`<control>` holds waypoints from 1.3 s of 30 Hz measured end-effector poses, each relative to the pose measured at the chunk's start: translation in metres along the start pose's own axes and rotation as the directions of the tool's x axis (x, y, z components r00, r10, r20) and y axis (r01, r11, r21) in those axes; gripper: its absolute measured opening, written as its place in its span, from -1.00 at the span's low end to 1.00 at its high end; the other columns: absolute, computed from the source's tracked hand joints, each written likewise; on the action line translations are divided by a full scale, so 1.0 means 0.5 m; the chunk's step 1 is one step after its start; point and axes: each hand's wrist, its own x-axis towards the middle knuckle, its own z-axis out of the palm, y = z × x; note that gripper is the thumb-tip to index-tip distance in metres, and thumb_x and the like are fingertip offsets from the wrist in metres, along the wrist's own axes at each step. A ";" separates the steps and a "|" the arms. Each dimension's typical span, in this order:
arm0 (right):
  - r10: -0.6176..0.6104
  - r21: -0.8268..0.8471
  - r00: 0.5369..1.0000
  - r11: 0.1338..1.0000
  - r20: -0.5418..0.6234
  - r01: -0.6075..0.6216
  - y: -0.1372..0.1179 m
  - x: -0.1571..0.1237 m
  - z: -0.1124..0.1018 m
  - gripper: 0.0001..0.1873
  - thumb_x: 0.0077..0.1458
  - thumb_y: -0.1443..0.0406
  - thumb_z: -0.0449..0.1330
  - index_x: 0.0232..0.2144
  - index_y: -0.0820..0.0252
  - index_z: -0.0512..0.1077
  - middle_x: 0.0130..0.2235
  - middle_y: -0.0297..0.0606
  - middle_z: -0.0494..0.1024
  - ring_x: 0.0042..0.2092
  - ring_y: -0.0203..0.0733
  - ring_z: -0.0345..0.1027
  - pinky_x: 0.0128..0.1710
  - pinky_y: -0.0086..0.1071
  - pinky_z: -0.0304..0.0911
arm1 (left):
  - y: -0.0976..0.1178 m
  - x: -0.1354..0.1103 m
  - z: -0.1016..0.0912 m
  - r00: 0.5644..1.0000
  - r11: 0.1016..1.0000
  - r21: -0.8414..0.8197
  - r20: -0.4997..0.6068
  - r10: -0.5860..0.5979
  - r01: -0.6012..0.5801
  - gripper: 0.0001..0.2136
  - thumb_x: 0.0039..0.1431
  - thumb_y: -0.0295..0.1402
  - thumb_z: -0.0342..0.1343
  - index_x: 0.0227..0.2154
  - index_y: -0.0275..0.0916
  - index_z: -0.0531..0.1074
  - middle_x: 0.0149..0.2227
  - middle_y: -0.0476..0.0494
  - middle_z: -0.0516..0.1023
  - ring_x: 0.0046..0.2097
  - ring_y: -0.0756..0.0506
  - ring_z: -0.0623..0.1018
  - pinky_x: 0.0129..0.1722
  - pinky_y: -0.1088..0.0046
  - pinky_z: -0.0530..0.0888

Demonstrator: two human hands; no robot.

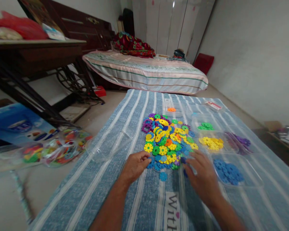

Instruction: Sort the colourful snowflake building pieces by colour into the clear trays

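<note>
A pile of plastic snowflake building discs (162, 138) in yellow, green, blue, purple and orange lies on the striped cloth. My left hand (135, 165) is at the pile's near left edge, fingers curled and thumb pressed in beside blue discs; what it pinches, if anything, is hidden. On the near right side, my right hand (203, 176) is slightly blurred, with dark blue discs (183, 160) at its fingertips and thumb. A single light blue disc (163, 176) lies apart from the pile, between my hands.
Clear containers on the right hold blue discs (227, 172), yellow discs (211, 143), purple discs (242, 141) and green discs (205, 126). Orange discs (171, 109) sit in one farther back. A transparent lid (110, 144) lies left. Bags of colourful pieces (60, 147) stand beside the table.
</note>
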 end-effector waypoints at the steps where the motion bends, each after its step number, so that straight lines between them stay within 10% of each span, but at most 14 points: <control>1: -0.024 0.067 0.999 0.998 0.036 0.022 -0.027 0.003 0.018 -0.90 0.14 0.32 0.10 -0.31 0.11 0.43 -0.16 -0.18 0.48 0.05 -0.05 0.27 0.03 -0.06 0.27 | 0.001 -0.001 0.001 1.000 0.999 -0.033 0.002 -0.013 0.013 -0.82 -0.05 -0.28 0.08 -0.43 -0.25 0.49 -0.58 0.06 0.40 -0.50 0.02 0.38 -0.48 0.54 0.31; 7: -0.015 0.206 0.988 0.978 0.152 -0.016 -0.128 0.030 0.086 -0.86 0.11 0.34 0.12 -0.26 0.16 0.44 -0.14 -0.15 0.48 0.08 0.00 0.21 0.05 -0.05 0.21 | 0.012 -0.004 0.001 0.996 0.975 -0.218 0.089 -0.026 0.045 -0.82 -0.08 -0.30 0.12 -0.41 -0.28 0.49 -0.54 0.04 0.45 -0.50 0.04 0.38 -0.47 0.54 0.33; 14: 0.074 0.305 0.983 0.944 0.166 -0.123 -0.127 0.042 0.105 -0.87 0.06 0.39 0.11 -0.43 0.13 0.45 -0.25 -0.23 0.52 -0.01 -0.11 0.30 0.03 -0.17 0.22 | 0.017 -0.006 0.003 0.985 0.956 -0.290 0.174 0.008 0.044 -0.82 -0.09 -0.30 0.17 -0.41 -0.28 0.48 -0.50 0.02 0.48 -0.49 0.04 0.40 -0.42 0.51 0.38; 19: 0.090 0.232 0.995 0.968 0.047 -0.099 -0.066 0.044 0.034 -0.88 0.11 0.33 0.10 -0.42 0.12 0.43 -0.26 -0.22 0.53 -0.03 -0.12 0.33 0.02 -0.14 0.23 | 0.015 -0.007 0.010 0.993 0.971 -0.241 0.120 0.023 0.007 -0.80 -0.07 -0.27 0.18 -0.39 -0.29 0.49 -0.42 -0.05 0.54 -0.34 -0.04 0.48 -0.29 0.46 0.41; 28: 0.123 -0.452 0.986 0.877 -0.113 -0.161 0.138 -0.019 -0.129 -0.74 0.13 0.14 0.09 -0.46 0.17 0.42 -0.28 -0.11 0.52 -0.10 0.04 0.37 -0.08 -0.03 0.23 | 0.021 -0.007 0.036 0.973 0.952 0.206 0.088 0.211 -0.225 -0.95 -0.05 -0.41 0.15 -0.47 -0.25 0.47 -0.43 -0.02 0.44 -0.41 0.00 0.41 -0.37 0.49 0.37; 39: -0.042 -0.110 0.998 0.993 0.044 0.047 -0.007 -0.002 0.030 -0.89 0.14 0.34 0.10 -0.30 0.20 0.43 -0.18 -0.12 0.49 0.04 0.00 0.25 0.02 -0.07 0.20 | 0.009 -0.006 0.070 0.909 0.774 0.527 -0.006 0.416 -0.351 -0.72 -0.04 -0.32 0.25 -0.22 -0.24 0.46 -0.24 -0.13 0.45 -0.14 -0.14 0.46 -0.14 0.34 0.43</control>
